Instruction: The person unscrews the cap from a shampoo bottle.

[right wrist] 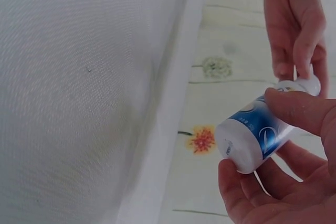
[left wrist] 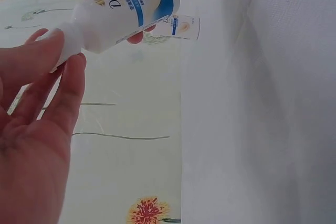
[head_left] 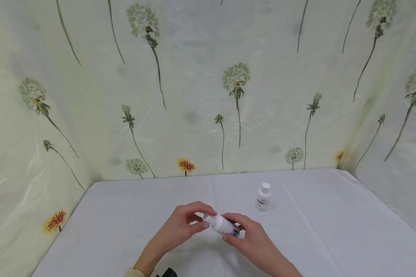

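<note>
A small white Dove bottle (head_left: 225, 225) with a blue label is held tilted above the table, its white cap (left wrist: 71, 40) toward the left. My right hand (head_left: 251, 238) grips the bottle's body, thumb on one side and fingers on the other. At the cap end, my left hand (head_left: 180, 225) pinches the cap between thumb and fingers, seen closely in the left wrist view. The right wrist view shows the bottle's round base (right wrist: 239, 148) facing the camera, with the left hand (right wrist: 296, 30) behind at the cap.
A second white bottle (head_left: 262, 198) of the same look stands upright on the table, farther back and to the right. White cloth (head_left: 131, 215) covers the table. Flower-printed sheeting (head_left: 194, 96) hangs behind it and at both sides.
</note>
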Action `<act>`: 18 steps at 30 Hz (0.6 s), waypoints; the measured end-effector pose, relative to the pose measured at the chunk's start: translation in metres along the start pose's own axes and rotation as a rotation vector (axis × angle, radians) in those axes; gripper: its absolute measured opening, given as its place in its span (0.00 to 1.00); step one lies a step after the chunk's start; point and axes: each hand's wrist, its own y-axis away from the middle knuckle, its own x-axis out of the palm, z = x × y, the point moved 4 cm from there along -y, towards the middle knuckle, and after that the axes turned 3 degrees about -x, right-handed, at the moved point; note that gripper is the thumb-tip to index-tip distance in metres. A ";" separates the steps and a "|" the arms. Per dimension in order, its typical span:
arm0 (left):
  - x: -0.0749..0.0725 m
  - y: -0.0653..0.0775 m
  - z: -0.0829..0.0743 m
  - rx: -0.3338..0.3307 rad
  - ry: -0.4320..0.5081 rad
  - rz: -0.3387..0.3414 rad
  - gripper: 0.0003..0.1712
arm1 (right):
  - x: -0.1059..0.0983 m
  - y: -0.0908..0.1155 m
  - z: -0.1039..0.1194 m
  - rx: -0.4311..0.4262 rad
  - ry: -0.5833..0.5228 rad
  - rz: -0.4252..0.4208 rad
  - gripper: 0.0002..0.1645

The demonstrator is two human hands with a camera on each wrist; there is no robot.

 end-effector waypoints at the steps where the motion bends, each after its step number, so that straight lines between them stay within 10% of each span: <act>1: 0.000 0.000 0.000 -0.008 -0.010 -0.006 0.15 | 0.000 0.000 0.000 0.002 -0.002 0.000 0.24; 18: -0.005 0.001 0.000 -0.123 -0.163 -0.119 0.10 | 0.003 0.001 0.002 -0.011 0.009 -0.009 0.24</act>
